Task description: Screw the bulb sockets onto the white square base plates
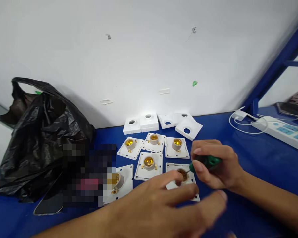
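My right hand (217, 167) is closed round a green-handled screwdriver (208, 162), its tip pointing into the brass socket of a white lamp-holder plate (172, 166). My left hand (161, 205) lies over the near edge of that plate, fingers stretched out and resting on it. Several more white plates with brass sockets (149, 162) lie in rows on the blue table (250, 158) just beyond.
White square covers with round holes (188, 128) sit along the white wall. A black plastic bag (37, 138) stands at the left, with a phone (48, 205) lying below it. A white power strip (283, 130) with cables lies at the right. A blurred patch covers part of the table.
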The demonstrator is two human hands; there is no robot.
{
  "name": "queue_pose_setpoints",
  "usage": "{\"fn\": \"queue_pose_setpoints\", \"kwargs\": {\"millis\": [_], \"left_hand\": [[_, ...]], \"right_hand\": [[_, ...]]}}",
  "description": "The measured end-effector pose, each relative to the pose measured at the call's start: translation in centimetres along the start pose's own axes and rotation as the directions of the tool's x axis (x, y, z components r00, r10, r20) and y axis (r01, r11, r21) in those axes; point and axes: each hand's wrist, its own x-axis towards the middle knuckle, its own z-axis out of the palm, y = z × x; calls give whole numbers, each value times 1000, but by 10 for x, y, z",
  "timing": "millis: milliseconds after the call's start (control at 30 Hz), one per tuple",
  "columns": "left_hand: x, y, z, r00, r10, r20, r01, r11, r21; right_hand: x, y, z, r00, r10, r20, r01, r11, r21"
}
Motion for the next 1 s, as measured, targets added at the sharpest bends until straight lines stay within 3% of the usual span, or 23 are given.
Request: {"fn": "queue_pose_setpoints", "kwargs": {"millis": [33, 67, 233, 400, 467, 567, 600, 633, 667, 767, 900, 1000], "left_hand": [[10, -7, -1, 991, 130, -10, -130, 991, 31], [14, -12, 0, 987, 160, 4, -160, 980, 120], [-3, -13, 15, 982, 190, 5, -187, 962, 197], [-11, -18, 18, 995, 90, -43, -84, 988, 129], [-11, -20, 22, 994, 97, -59, -90, 989, 118], [-12, -20, 32, 995, -25, -100, 39, 989, 139], [-13, -19, 35, 994, -24, -103, 38, 990, 139], [-13, -19, 37, 994, -17, -107, 32, 989, 143], [-14, -19, 38, 995, -8, -101, 23, 989, 146], [-13, -20, 40, 997, -59, -53, 67, 984, 163], [-11, -24, 39, 990, -142, 21, 137, 978, 157], [-11, -26, 39, 985, -171, 35, 165, 977, 132]], "right_hand": [[1, 1, 1, 1000, -24, -4, 24, 1000, -15], [1, 2, 2, 999, -39, -10, 39, 999, -34], [6, 0, 3, 999, -47, -23, 45, 993, -111], [6, 1, -1, 998, -9, -61, -1, 989, -150], [11, 3, -7, 989, 48, -138, -71, 983, -170], [28, 9, -22, 963, 157, -217, -202, 959, -199], [34, 11, -27, 962, 197, -186, -237, 947, -219], [39, 14, -32, 957, 277, -85, -289, 925, -246], [42, 18, -36, 894, 427, 133, -368, 872, -322], [42, 31, -41, 736, 549, 397, -380, 819, -430], [30, 47, -39, 646, 588, 487, -331, 791, -515], [27, 57, -35, 659, 619, 428, -332, 749, -573]]}}
